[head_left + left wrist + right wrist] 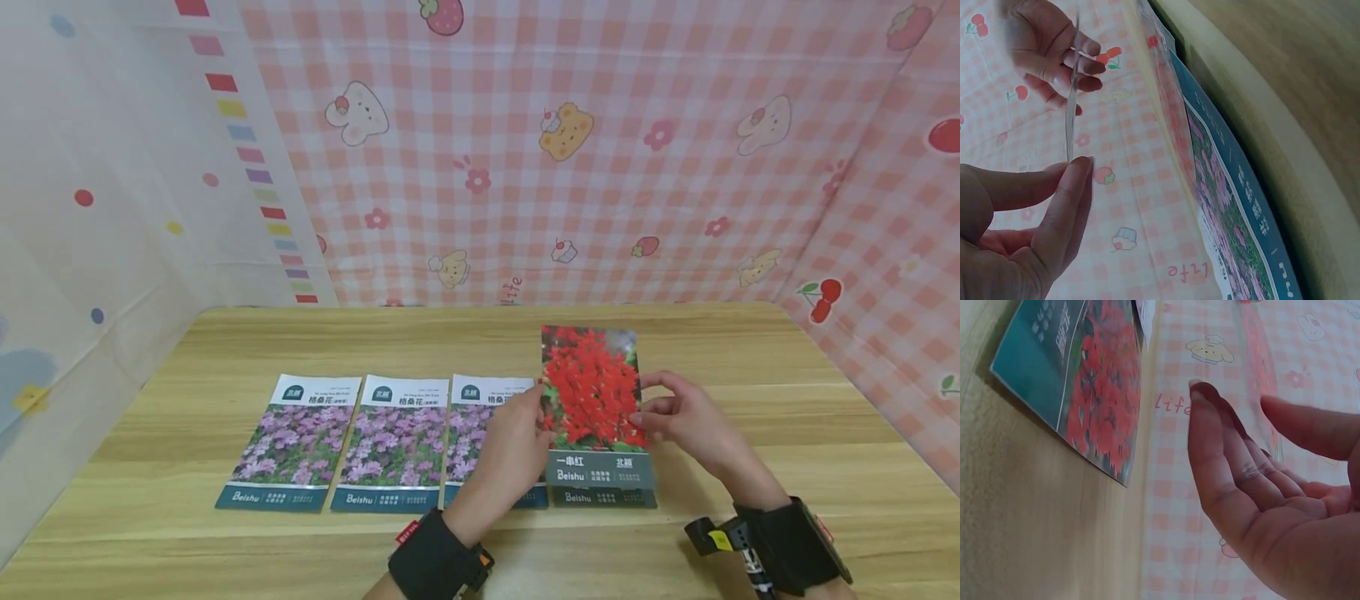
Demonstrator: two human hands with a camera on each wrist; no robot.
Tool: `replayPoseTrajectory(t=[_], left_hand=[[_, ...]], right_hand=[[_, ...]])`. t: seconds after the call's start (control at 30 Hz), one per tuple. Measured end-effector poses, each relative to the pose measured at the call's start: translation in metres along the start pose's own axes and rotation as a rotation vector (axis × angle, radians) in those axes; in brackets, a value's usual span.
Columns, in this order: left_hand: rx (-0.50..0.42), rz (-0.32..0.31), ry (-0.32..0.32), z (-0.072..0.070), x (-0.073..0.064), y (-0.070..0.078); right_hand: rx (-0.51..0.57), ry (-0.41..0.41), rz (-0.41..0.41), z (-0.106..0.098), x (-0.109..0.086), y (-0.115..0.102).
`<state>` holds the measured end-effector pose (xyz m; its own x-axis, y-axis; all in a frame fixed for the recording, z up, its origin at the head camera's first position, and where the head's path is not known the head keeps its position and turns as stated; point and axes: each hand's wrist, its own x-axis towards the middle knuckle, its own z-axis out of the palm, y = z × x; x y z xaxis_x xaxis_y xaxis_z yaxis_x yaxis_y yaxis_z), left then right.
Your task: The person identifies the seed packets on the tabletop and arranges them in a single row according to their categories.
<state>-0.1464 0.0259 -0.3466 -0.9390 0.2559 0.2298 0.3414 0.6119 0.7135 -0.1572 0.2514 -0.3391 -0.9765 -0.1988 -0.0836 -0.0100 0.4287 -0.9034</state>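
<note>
My left hand [510,442] pinches the left edge of a seed packet [592,387] with red flowers on its front, raised above the table. In the left wrist view the packet [1070,119] appears edge-on between thumb and fingertips. At its right edge, my right hand [686,421] has thumb and fingers on opposite sides, spread apart in the right wrist view. Beneath lies another red-flower packet [1107,387], mostly hidden in the head view. Three purple-flower packets, the left one [288,442], the middle one [390,442] and the right one [465,433], lie in a row; my left hand partly covers the right one.
The packets lie on a wood-grain table [172,417]. Behind it hangs a pink checked cloth [480,225] with cartoon prints, and a pale dotted cloth [112,250] stands at the left. Dark straps with cameras, such as the right wrist strap [795,542], circle both wrists.
</note>
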Motion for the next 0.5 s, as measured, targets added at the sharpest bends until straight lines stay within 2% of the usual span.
replayPoseTrajectory(t=[0.27, 0.5], left_hand=[[-0.042, 0.002, 0.062, -0.0018, 0.0007, -0.0013], [-0.024, -0.003, 0.068, -0.0026, 0.0013, -0.0015]], right_hand=[[0.016, -0.068, 0.024, 0.0054, 0.0014, 0.0013], [0.010, -0.083, 0.016, 0.0084, 0.0036, 0.0037]])
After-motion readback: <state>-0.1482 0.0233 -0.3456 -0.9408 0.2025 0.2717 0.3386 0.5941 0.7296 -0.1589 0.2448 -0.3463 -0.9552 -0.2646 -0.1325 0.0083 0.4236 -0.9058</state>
